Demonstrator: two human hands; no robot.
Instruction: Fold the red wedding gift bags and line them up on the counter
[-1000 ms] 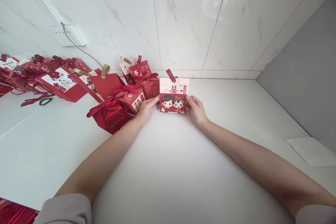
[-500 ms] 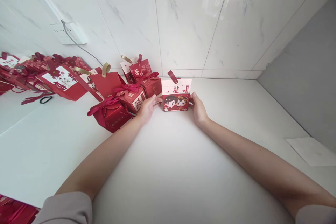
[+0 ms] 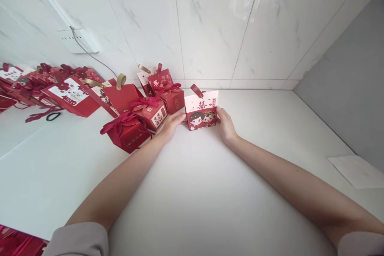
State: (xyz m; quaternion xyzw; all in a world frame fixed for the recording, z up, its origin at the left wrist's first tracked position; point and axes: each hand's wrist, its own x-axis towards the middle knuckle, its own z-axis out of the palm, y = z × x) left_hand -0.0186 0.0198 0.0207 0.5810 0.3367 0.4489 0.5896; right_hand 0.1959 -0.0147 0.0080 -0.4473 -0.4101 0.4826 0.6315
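A red and white gift box (image 3: 202, 119) with two cartoon figures and a dark red strap handle stands on the white tabletop, turned slightly. My left hand (image 3: 173, 124) grips its left edge, thumb in front and the other fingers mostly hidden behind. On the opposite side my right hand (image 3: 227, 127) holds the right edge, its thumb against the box and its fingers largely out of sight behind it. Just left of my left hand sits a red box with a ribbon bow and a white label (image 3: 152, 116).
More red gift boxes stand to the left, among them a bow-tied box (image 3: 127, 134) and a box with a gold strap (image 3: 123, 97). A heap of red bags (image 3: 70, 94) lies farther left. A tiled wall (image 3: 210, 28) closes the back; white paper (image 3: 355, 171) lies at right.
The held gift box has turned and tilted slightly, its right side now higher. My left hand has moved right and closed on its left edge.
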